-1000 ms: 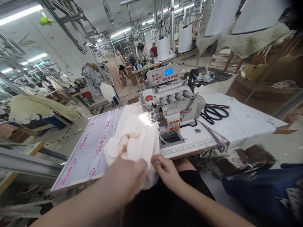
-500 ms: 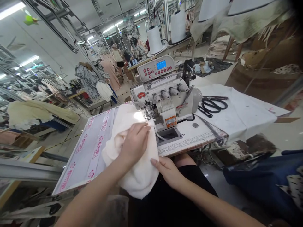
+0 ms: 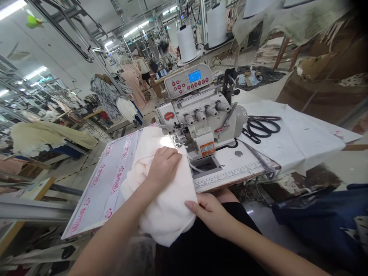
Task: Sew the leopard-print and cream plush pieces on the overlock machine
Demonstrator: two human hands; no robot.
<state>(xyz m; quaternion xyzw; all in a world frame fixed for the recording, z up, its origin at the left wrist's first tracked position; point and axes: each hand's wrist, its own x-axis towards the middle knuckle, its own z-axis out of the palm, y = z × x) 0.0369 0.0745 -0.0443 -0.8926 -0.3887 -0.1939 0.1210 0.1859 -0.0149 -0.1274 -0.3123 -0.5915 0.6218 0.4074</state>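
Soft cream-white knit fabric [image 3: 162, 199] lies bunched on the bench, its far end reaching the presser foot of a white overlock sewing machine [image 3: 198, 122]. Left hand [image 3: 164, 166] rests flat on top of the bundle, fingers toward the needle area. Right hand [image 3: 209, 212] sits at the near edge of the fabric; whether it grips or only touches cannot be told. Hands are apart, with the fabric between them. Left of the machine, a pale grey board with pink printed lettering [image 3: 106, 180] lies under part of the fabric. A ruler scale [image 3: 227, 176] runs along the white bench top [image 3: 230, 165]. Black-handled scissors [image 3: 261, 126] lie on a white cloth [image 3: 299, 138] to the right. White thread cones [image 3: 186, 44] stand behind the machine. No thread container is visible near the hands.
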